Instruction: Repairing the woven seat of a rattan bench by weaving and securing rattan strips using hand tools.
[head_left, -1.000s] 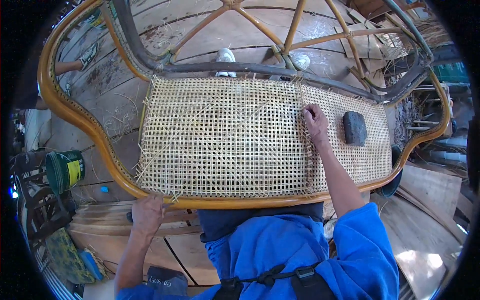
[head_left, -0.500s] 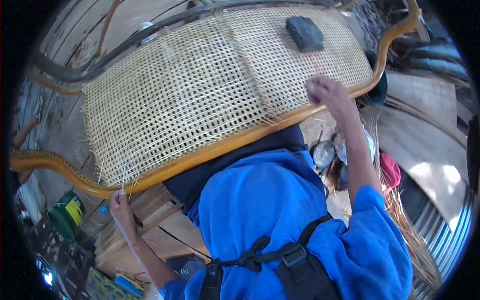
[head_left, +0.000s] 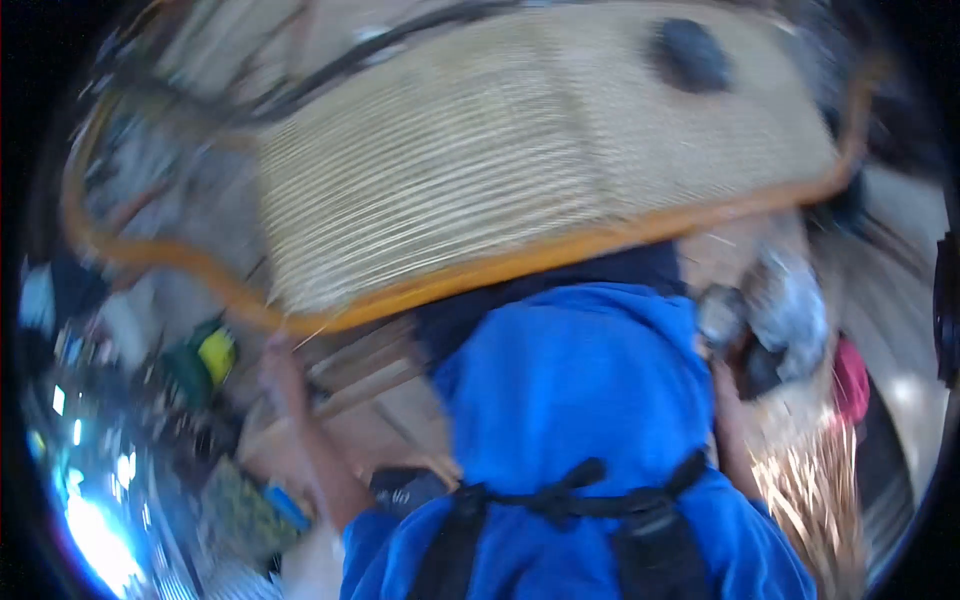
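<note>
A woven cane panel lies across my lap in a curved, golden-brown wooden frame. Its left part has an open weave with loose strand ends; a seam divides it from the right part. At the frame's near left corner is my left hand, blurred, its fingertips closed at the edge where a pale cane strand comes out. Down beside my right hip, my right hand is near a round metallic thing and a clear plastic bag. Its fingers are smeared and partly hidden.
A dark stone-like block rests on the panel's far right. A bundle of dry strips and a red-pink thing lie at the right. On the left stand a green container with a yellow label and clutter.
My right hand has left the space above the panel's near rail and dropped down beside my right hip. The view has swung, shifting the panel rightward. My left hand stays at the corner.
</note>
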